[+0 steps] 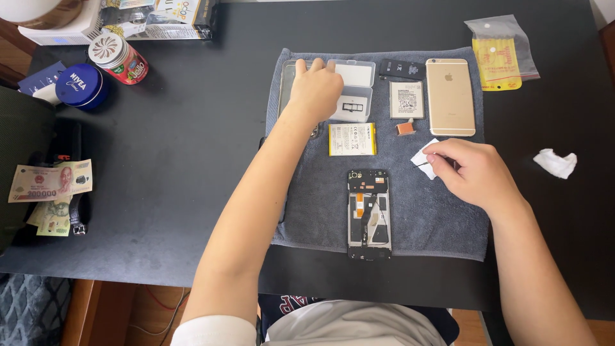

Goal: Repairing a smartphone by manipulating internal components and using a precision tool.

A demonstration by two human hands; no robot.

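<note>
Tweezers (pixel 424 163) are thin and dark, and only a short bit pokes out of the right hand (pixel 474 173). The grip of that hand is pinched tight around them. Their tip touches a small white wipe (pixel 425 158) that lies on the grey towel (pixel 442 218), just below the gold phone (pixel 450 96).

The left hand (pixel 315 90) reaches far up the towel. Its fingers are bent and rest on a clear plastic tray (pixel 356 90) with a small white box part in it. I cannot tell if it has hold of the tray or only touches it.

An open phone (pixel 369 214) with no back lies in the middle of the towel, near the front edge. You can see black and orange parts inside it. A yellow-edged battery (pixel 352 139) lies above it. A white battery (pixel 407 100) sits beside the gold phone.

The towel lies on a black desk (pixel 179 160).
</note>
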